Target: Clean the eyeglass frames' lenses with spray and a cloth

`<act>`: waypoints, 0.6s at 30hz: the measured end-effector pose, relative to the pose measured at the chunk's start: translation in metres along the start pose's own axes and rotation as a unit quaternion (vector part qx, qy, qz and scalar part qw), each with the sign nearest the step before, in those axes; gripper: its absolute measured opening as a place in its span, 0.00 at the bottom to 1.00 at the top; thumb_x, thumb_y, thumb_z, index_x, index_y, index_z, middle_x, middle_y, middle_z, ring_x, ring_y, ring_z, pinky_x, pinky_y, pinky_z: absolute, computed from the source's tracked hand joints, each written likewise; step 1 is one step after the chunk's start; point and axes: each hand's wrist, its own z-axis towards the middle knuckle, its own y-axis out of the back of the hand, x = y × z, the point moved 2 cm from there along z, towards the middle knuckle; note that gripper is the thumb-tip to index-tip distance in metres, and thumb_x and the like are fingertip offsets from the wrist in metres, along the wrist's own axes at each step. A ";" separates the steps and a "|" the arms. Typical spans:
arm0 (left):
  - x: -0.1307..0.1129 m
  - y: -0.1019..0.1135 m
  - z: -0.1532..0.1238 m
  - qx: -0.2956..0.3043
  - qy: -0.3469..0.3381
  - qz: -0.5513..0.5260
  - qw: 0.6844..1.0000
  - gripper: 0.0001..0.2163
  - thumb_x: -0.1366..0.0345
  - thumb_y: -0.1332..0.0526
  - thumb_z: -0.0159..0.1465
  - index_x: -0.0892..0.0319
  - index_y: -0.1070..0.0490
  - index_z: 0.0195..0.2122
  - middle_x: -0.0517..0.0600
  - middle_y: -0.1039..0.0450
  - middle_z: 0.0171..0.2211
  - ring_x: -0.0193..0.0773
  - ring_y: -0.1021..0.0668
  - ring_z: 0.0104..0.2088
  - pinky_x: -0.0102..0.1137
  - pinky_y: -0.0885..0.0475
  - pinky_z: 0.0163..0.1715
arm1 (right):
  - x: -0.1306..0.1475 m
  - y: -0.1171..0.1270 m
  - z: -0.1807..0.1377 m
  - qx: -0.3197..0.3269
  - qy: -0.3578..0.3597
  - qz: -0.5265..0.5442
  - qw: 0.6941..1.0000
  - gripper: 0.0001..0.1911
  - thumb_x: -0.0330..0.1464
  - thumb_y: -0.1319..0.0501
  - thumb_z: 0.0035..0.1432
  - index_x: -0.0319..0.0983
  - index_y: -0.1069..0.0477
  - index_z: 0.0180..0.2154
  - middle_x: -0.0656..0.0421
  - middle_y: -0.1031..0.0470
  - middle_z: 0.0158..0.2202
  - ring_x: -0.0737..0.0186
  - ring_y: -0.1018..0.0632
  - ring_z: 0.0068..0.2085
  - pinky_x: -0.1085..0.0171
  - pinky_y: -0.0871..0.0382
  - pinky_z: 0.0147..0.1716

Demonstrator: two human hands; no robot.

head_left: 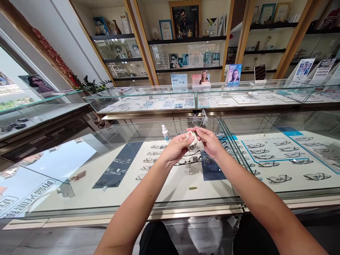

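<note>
Both my hands meet above the glass counter (148, 205). My left hand (176, 147) pinches a small pale cleaning cloth (193, 140) with red print. My right hand (209, 141) grips the same cloth and a pair of clear-framed glasses (200, 119), whose lens sticks up above my fingers. The cloth is wrapped around the lower part of the glasses. A small white spray bottle (165, 133) with a blue label stands on the counter just left of my left hand.
Inside the counter lie several rows of spectacle frames (190, 160) on white and dark blue mats. A second glass showcase (196, 97) runs behind it, with adverts on top. Wall shelves (186, 39) hold pictures and trophies. A plant (91, 85) stands at the left.
</note>
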 end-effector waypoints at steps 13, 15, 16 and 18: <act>-0.003 0.002 0.001 -0.011 -0.026 0.156 0.987 0.29 0.34 0.23 0.53 0.59 0.21 0.29 0.47 0.28 0.27 0.36 0.30 0.31 0.33 0.36 0.36 | 0.000 0.003 0.002 -0.009 0.012 0.005 1.000 0.21 0.53 0.20 0.50 0.45 0.11 0.38 0.56 0.12 0.45 0.57 0.18 0.41 0.60 0.24 0.44; -0.001 0.004 0.003 -0.007 -0.024 0.126 0.992 0.29 0.36 0.21 0.52 0.60 0.22 0.27 0.46 0.30 0.25 0.33 0.34 0.28 0.31 0.39 0.33 | -0.001 0.002 0.002 -0.003 0.006 0.001 1.000 0.22 0.54 0.21 0.50 0.46 0.11 0.39 0.57 0.12 0.46 0.57 0.18 0.42 0.60 0.24 0.44; 0.000 0.005 0.004 -0.003 -0.021 0.111 0.994 0.28 0.37 0.21 0.52 0.60 0.23 0.27 0.46 0.30 0.25 0.32 0.35 0.28 0.31 0.40 0.32 | -0.002 0.002 0.003 -0.001 0.004 0.000 1.000 0.22 0.54 0.21 0.50 0.46 0.11 0.39 0.56 0.12 0.47 0.57 0.18 0.42 0.60 0.24 0.44; 0.002 0.006 0.006 0.006 -0.013 0.080 0.997 0.28 0.39 0.19 0.51 0.60 0.22 0.27 0.47 0.30 0.26 0.32 0.34 0.28 0.30 0.39 0.31 | -0.003 0.002 0.003 0.000 0.001 0.002 1.000 0.23 0.54 0.21 0.50 0.45 0.11 0.39 0.56 0.12 0.49 0.56 0.18 0.43 0.60 0.23 0.44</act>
